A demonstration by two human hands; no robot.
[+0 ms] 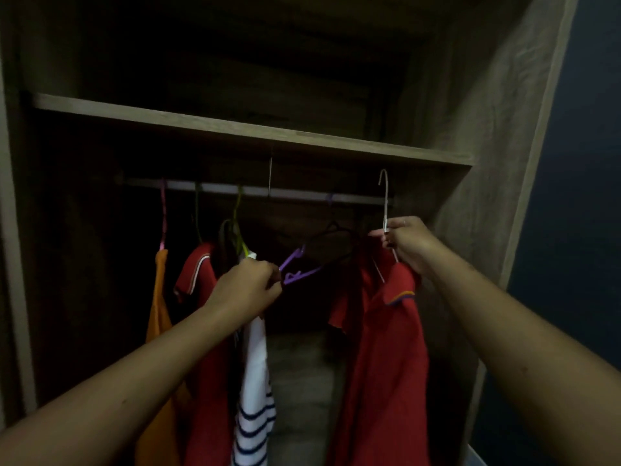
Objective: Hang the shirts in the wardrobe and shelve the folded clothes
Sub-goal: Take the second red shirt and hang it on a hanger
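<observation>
My right hand [408,244] grips the neck of a white wire hanger [385,200] that carries a red polo shirt [386,358]. Its hook is raised beside the right end of the wardrobe rail [302,193], not over it. My left hand [247,290] is closed on the end of an empty purple hanger [297,265] that hangs tilted from the rail. An orange garment [158,317], another red polo [205,331] and a white top with navy stripes [255,398] hang on the rail's left half.
An empty black hanger [336,232] hangs beside the purple one. A wooden shelf [235,129] runs just above the rail. The wardrobe's right side panel [487,146] stands close to my right hand. A gap lies between the striped top and the held shirt.
</observation>
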